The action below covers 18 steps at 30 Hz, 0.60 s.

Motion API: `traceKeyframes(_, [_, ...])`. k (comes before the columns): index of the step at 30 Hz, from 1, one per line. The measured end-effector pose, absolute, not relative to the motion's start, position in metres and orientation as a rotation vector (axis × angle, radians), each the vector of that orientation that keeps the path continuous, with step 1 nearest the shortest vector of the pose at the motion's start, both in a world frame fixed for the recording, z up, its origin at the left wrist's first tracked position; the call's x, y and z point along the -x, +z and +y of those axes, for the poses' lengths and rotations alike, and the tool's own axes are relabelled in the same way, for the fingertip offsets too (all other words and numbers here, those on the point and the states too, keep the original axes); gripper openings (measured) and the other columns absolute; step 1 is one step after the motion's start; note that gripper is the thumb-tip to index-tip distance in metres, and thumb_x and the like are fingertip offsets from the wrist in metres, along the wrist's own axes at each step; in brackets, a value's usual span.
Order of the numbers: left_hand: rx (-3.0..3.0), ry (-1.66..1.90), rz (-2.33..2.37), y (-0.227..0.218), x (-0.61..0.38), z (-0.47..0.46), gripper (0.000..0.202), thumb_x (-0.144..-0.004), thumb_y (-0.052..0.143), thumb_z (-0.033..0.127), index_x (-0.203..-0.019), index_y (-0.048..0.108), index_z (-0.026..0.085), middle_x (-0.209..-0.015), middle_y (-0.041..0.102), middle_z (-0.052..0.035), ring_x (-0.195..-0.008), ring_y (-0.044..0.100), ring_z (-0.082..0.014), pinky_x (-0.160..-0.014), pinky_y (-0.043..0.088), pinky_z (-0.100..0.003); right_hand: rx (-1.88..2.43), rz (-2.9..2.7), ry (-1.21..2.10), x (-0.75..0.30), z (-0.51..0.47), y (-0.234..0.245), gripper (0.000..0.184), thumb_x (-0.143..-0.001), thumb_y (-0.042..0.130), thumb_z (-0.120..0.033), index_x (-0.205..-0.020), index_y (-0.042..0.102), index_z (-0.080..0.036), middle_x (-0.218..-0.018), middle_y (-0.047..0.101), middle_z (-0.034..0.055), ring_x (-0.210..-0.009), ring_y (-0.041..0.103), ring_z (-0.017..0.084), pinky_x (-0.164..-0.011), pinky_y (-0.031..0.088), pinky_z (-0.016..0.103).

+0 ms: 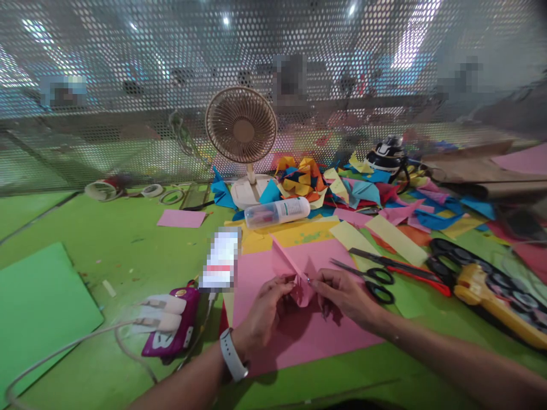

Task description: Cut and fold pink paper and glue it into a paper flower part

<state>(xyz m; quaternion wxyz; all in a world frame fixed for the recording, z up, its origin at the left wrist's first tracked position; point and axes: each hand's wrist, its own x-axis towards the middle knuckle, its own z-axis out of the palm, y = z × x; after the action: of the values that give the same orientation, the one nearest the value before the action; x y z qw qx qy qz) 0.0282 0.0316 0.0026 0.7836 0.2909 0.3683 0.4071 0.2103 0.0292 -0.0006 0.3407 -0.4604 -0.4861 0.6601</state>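
folded pink paper (pixel 302 291) in fingertip grip of left hand (pixel 268 307) and right hand (pixel 342 293), over pink sheet (pixel 318 339)

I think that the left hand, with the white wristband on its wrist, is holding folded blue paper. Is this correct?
The colour is wrong: the head view shows the left hand, with the white wristband, holding folded pink paper.

A perforated grey screen (pixel 141 57) rises behind a green worktop (pixel 123 245) as small round lights (pixel 225 21) and slanting bright bands (pixel 414 34) glow across its upper part, above a dark horizontal strip (pixel 145 117).
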Motion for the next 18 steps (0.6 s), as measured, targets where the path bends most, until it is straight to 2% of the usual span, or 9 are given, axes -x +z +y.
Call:
traceKeyframes(5, [-0.665, 0.882, 0.865, 0.0022, -0.0274, 0.0309, 0.01, -0.078, 0.066, 0.024, -0.085, 0.065, 0.017, -0.08, 0.066, -0.0018, -0.076, 0.058, -0.0147, -0.076, 0.043, -0.028, 1.191, -1.264, 1.721, -0.2101, 0.0296, 0.0007, 0.039, -0.079, 0.059, -0.053, -0.07, 0.05, -0.016, -0.049, 0.058, -0.0037, -0.034, 0.051, 0.008, -0.027, 0.036, 0.013])
traceKeyframes(18, [-0.704, 0.877, 0.861, 0.002, -0.0275, 0.0307, 0.019, -0.076, 0.069, 0.032, -0.088, 0.066, 0.017, -0.085, 0.066, -0.0032, -0.081, 0.058, -0.0166, -0.081, 0.042, -0.03, 1.213, -1.28, 1.683, -0.2099, 0.0285, -0.0006, 0.04, -0.078, 0.059, -0.055, -0.072, 0.05, -0.016, -0.051, 0.058, -0.0039, -0.037, 0.054, 0.009, -0.027, 0.036, 0.013])
